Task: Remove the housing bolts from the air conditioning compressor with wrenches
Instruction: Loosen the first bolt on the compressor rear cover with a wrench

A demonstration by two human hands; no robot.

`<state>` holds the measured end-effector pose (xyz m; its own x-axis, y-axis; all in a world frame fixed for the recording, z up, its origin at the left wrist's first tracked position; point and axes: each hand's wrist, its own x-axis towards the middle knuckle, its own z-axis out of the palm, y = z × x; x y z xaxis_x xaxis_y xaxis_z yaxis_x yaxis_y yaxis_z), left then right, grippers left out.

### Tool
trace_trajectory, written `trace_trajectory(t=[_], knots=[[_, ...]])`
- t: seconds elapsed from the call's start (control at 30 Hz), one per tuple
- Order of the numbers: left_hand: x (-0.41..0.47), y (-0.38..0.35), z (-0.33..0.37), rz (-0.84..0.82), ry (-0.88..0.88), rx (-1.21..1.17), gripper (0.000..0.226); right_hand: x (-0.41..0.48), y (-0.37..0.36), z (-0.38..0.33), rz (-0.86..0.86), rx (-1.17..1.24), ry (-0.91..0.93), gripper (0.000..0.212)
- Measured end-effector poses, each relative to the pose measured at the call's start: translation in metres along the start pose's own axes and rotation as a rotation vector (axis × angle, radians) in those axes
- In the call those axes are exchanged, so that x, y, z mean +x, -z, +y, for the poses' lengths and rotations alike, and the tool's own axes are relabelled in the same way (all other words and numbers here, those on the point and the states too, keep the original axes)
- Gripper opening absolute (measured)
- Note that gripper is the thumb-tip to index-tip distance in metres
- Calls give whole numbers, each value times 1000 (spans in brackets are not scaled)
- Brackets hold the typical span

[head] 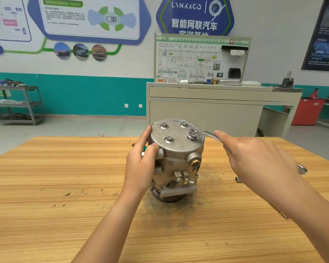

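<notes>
A grey metal air conditioning compressor (176, 160) stands upright on the wooden table (65, 186). Its round top cover carries several hex bolts; three bare ones show, such as the bolt (169, 139) nearest me. A silver ring wrench (201, 134) sits with its ring end over the right-hand bolt. My right hand (254, 158) rests along the wrench handle, fingers stretched out and pressing on it. My left hand (142, 160) grips the compressor's upper left side, thumb on the cover's edge. A small green part peeks out under that hand.
A small socket or bolt (238, 179) lies on the table right of the compressor, and the wrench's other shiny end (302, 168) shows past my right wrist. Behind the table stand a beige training bench (217, 111), a grey trolley (17, 105) at left and a red cabinet (308, 111).
</notes>
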<state>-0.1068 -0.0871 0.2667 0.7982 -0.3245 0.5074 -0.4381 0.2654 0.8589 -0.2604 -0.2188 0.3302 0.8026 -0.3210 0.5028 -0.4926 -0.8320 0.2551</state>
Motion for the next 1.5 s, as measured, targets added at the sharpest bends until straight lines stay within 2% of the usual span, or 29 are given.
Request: trace_trajectory(t=[0.07,0.13,0.3,0.37,0.47,0.5,0.57,0.6,0.7,0.87,1.03,1.1,1.17,1.23,1.27,1.3,1.43,1.5], knots=[[1,0,1,0,-2,8,58,-4,8,-12,-51,-132,33,66],[3,0,0,6,6,4,63,-10,11,-24,-87,-163,67,73],[3,-2,-1,5,0,27,45,-10,11,-26,-103,-163,97,69],[3,-2,-2,12,-4,39,45,-11,11,-26,-70,-201,86,69],[3,-3,-2,13,-7,25,46,-12,1,-18,91,-269,5,69],[4,-3,-2,13,-6,12,47,-10,-5,-11,182,-214,-17,61],[6,-2,-3,7,1,-12,47,-2,-32,9,519,-89,59,37],[7,-2,-3,-2,8,-21,46,5,-46,18,632,-53,98,28],[10,-3,0,-40,18,-25,50,35,-73,29,761,147,125,27],[12,-5,1,-52,8,3,64,91,-82,21,703,419,196,22],[12,-3,0,-46,-15,36,65,126,-68,-1,581,437,368,21],[9,-4,1,-39,-15,36,65,129,-68,2,638,388,383,21],[7,-2,0,-30,0,25,65,120,-70,6,734,581,188,22],[5,-1,0,-18,10,11,65,99,-67,7,772,983,-115,24],[4,0,0,-11,12,4,64,87,-65,7,793,1131,-184,24],[4,0,-1,-7,13,-3,63,73,-62,8,793,1159,-194,24],[2,0,-1,-1,11,-1,63,22,-47,14,562,766,64,46],[3,-1,-1,-1,17,2,65,3,-36,15,507,571,112,48]])
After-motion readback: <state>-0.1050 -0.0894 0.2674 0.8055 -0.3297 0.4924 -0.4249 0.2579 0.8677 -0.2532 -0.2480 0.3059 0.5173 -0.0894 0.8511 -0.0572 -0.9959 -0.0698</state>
